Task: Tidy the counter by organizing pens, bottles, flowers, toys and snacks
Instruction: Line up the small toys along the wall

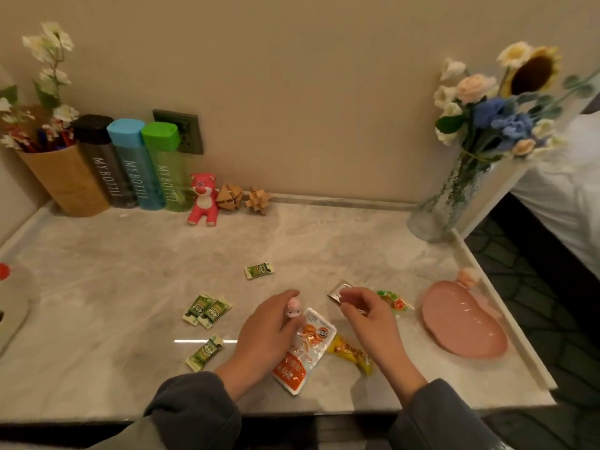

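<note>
As I watch the hands over the worktop (97, 254):
Left hand (269, 332): fingers curled, pinching a small pink toy (293, 309).
Right hand (373, 319): thumb and fingers pinching a brown packet (337, 292).
Orange pouch (305, 349): between the hands, partly under the left.
Green sweets (207, 310): left of the left hand.
Pink plate (464, 323): right of the right hand.

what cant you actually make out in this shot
Head view throughout.
The silver packet pinched by the right hand: fingers cover most of it, print unreadable.
The pink toy in the left hand: too small and blurred to identify.
The red-capped thing: cut off by the left edge.
The pens in the paper holder: white flowers hide their count.
</note>
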Tool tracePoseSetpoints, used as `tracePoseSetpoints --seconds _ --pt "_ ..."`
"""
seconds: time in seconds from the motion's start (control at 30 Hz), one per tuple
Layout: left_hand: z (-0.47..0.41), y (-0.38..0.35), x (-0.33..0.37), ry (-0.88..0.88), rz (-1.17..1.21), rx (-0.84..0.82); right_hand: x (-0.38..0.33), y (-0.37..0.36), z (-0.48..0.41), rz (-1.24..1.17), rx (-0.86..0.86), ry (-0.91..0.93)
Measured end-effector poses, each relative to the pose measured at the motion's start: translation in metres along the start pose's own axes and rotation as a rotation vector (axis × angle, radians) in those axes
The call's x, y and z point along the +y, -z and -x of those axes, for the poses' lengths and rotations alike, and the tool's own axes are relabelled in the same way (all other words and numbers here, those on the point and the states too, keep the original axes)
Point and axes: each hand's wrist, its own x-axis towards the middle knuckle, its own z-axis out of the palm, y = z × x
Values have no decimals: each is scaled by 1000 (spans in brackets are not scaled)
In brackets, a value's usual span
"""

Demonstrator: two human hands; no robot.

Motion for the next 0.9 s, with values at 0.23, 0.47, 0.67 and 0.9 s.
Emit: tracePoseSetpoints --seconds 0.23,0.47,0.67,0.9 --pt "-23 -32 47 7 232 -32 10 37 -2 -26 90 -15" --pt "-53 -78 96 -20 403 -92 24 100 -15 -12 196 -8" --pt "-76 -121 137 22 519 -169 48 145 -31 67 309 -4" --pt "-98 -149 175 128 591 -246 73 180 -60 67 358 -69"
